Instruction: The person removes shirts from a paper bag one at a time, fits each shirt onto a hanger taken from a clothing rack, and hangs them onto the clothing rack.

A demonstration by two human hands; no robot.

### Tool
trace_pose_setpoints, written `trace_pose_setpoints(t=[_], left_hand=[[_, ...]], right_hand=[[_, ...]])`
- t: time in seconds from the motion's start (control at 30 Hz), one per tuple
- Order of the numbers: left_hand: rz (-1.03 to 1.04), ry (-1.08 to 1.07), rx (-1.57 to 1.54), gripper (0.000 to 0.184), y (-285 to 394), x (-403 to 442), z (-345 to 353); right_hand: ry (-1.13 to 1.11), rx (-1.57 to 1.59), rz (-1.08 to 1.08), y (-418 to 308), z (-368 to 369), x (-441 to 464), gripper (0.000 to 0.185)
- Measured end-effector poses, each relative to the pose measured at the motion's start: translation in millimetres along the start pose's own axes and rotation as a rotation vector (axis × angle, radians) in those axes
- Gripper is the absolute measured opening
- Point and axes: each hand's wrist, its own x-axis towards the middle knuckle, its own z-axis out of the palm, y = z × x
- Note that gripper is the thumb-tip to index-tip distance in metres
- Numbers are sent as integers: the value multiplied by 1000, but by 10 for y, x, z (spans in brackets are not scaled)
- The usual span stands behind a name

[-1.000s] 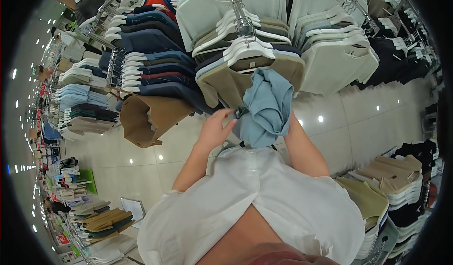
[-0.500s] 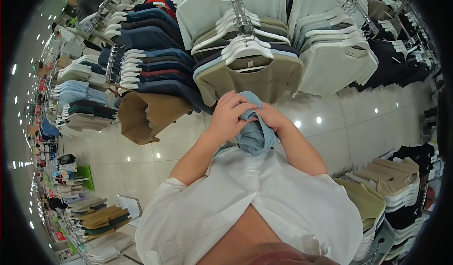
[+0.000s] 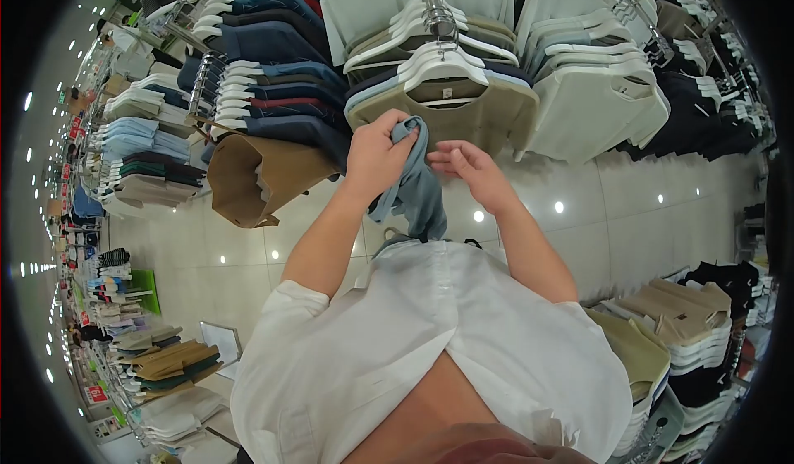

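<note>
My white shirt (image 3: 447,323) fills the bottom middle of the frame. Just above it, at the centre, the blue cloth (image 3: 423,191) hangs bunched and twisted, its top gripped between the thumb and fingers of my left hand (image 3: 374,156). My right hand (image 3: 474,174) holds nothing; it is to the right of the cloth, fingers loosely parted, and I cannot tell whether the tips touch it. Below my hands lies the shiny tiled floor (image 3: 546,249). Beyond, a khaki sweater (image 3: 496,117) hangs on a white hanger at upper centre, with a brown bag (image 3: 289,174) left of centre, dark jackets (image 3: 273,40) at upper left and pale tops (image 3: 591,121) at upper right.
</note>
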Motion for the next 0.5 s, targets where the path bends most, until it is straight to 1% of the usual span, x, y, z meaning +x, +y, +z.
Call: trace_pose_setpoints(t=[0.03, 0.13, 0.2, 0.23, 0.3, 0.33, 0.37, 0.47, 0.5], left_hand=[[16, 5, 20, 14, 33, 11, -26], [54, 17, 73, 16, 92, -4, -60], [80, 33, 101, 17, 84, -17, -77], [55, 17, 89, 17, 88, -36, -99], [8, -15, 64, 17, 106, -55, -151], [13, 1, 47, 17, 124, -65, -191], [17, 17, 31, 17, 142, -79, -246], [-8, 58, 23, 19, 58, -66, -458], [-24, 70, 26, 20, 4, -56, -545]], right_hand=[[55, -66, -57, -35, 75, -18, 48], [249, -396, -306, -121, 310, -103, 51], [270, -545, -374, -229, 477, -191, 53], [279, -618, -409, -255, 532, -213, 54], [250, -703, -321, -134, 563, -166, 53], [236, -745, -276, -55, 577, -133, 53], [274, -769, -196, 12, 580, -95, 38], [322, -892, -202, 361, 316, 51, 23], [347, -869, -229, 354, 223, 72, 20]])
